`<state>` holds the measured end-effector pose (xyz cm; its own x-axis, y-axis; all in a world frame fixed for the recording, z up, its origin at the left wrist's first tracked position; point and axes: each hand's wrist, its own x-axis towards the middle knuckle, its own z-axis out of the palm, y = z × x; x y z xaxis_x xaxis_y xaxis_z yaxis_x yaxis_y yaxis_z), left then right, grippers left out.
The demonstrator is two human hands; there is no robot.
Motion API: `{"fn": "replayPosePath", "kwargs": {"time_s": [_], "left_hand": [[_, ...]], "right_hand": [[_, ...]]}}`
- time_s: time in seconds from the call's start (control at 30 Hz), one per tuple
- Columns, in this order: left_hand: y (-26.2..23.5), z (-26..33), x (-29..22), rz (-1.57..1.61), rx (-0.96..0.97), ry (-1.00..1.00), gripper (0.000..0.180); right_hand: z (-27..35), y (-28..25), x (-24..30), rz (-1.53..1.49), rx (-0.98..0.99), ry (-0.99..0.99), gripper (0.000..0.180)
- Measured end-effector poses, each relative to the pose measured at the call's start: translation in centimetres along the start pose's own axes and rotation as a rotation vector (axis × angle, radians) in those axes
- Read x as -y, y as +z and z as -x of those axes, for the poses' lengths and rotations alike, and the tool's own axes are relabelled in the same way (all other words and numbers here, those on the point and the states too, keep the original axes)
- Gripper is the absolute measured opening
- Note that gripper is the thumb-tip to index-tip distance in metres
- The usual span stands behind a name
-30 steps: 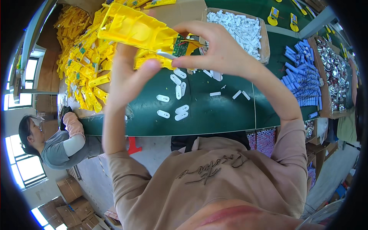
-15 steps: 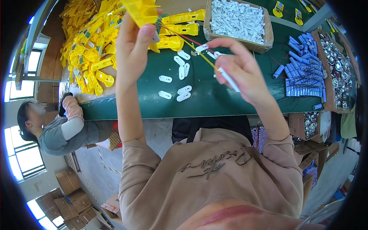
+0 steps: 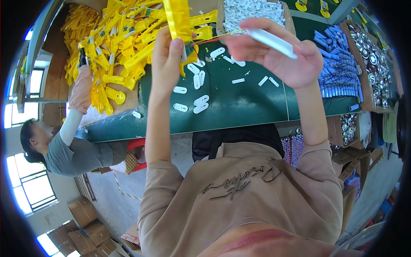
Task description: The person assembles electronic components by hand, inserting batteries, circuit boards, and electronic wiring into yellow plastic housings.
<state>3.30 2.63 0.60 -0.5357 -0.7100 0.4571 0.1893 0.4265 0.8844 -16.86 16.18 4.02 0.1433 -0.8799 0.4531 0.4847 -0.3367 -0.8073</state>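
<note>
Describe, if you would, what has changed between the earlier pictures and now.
The right hand has moved rightward from the yellow housing, holding a white strip; a red wire stretches between the hands. The left hand has turned the housing more upright. A co-worker's pink sleeve has reached forward to the yellow pile. The loose white ovals and blue cylinders lie much as before.

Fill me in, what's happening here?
The person's left hand holds a yellow plastic shell above a green table. The right hand holds a long white piece, and thin red and yellow wires run from the shell toward that hand. Loose white plates lie on the table. At left, a co-worker reaches to a pile of yellow parts.
</note>
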Motion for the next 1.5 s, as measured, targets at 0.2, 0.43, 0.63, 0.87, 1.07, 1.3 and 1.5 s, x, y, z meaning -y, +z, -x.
{"fn": "replayPosePath", "kwargs": {"time_s": [0.2,0.43,0.63,0.87,1.07,1.3,1.5], "left_hand": [[3.3,3.1,1.1,-0.071,0.117,-0.094,0.036],[5.3,3.7,1.7,-0.322,0.212,-0.140,0.036],[5.8,4.8,2.2,0.132,0.447,-0.427,0.039],[6.9,5.0,2.7,0.791,0.228,-0.613,0.057],[7.2,5.2,2.2,0.522,0.228,-0.553,0.063],[8.8,6.2,2.5,0.536,0.200,-0.540,0.062],[8.3,5.3,3.4,0.228,0.136,-0.408,0.047]], "right_hand": [[-0.3,-4.0,-1.8,0.476,-0.004,0.388,0.035],[0.5,-4.7,-4.6,0.216,-0.402,0.306,0.036],[2.0,-5.5,-6.8,1.199,-0.815,-0.351,0.038],[3.2,-4.0,-8.3,0.193,-0.340,-0.025,0.027],[3.8,-4.2,-7.7,-0.052,-0.260,-0.050,0.031],[3.2,-3.0,-7.8,0.070,-0.523,0.111,0.039],[5.0,-5.3,-8.9,0.246,-0.584,-0.012,0.028]]}}
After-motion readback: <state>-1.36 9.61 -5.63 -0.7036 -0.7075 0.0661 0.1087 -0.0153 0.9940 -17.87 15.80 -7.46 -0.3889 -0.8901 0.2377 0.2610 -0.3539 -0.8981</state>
